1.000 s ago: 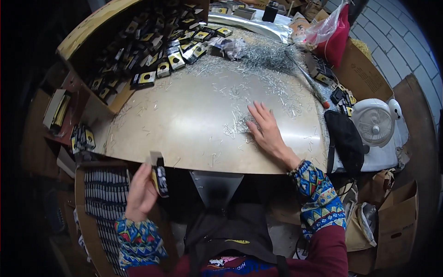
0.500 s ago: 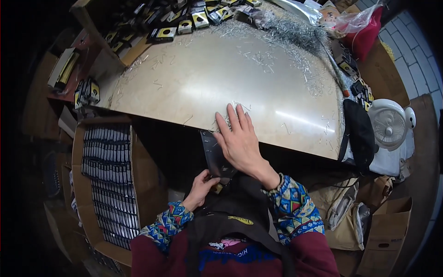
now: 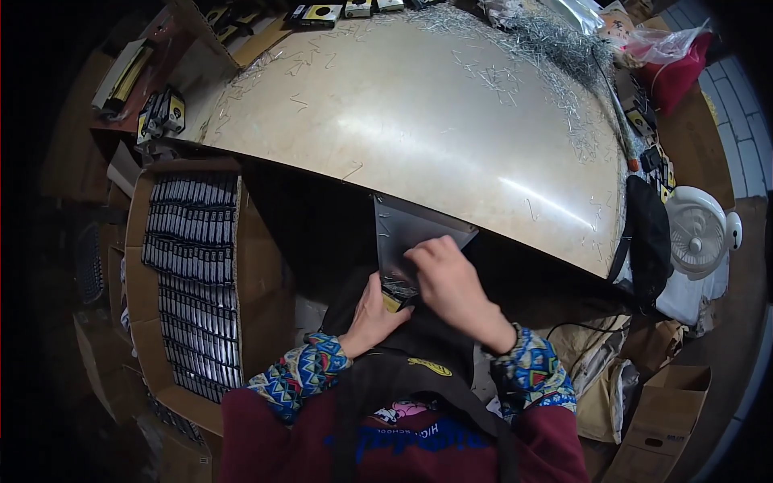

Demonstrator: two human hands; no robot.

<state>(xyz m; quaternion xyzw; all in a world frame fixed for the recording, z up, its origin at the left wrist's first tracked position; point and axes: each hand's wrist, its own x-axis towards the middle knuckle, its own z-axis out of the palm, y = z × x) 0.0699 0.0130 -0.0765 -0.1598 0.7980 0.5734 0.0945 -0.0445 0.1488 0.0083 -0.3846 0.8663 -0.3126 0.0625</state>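
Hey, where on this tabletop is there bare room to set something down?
The tabletop is nearly bare across its broad middle, between the chute at the near edge and the wire pieces heaped toward the far right. Crowded: the far edge, with small boxes toward the left, and the chute's lower end, where the left hand and right hand are.

A small cardboard box with a yellow side (image 3: 391,303) is sitting, mostly hidden, at the six o'clock end of a grey, tapering metal chute (image 3: 409,227). Thin silvery wire pieces (image 3: 398,286) are clustering where box and chute are meeting; a few more are lying toward the chute's ten o'clock corner.
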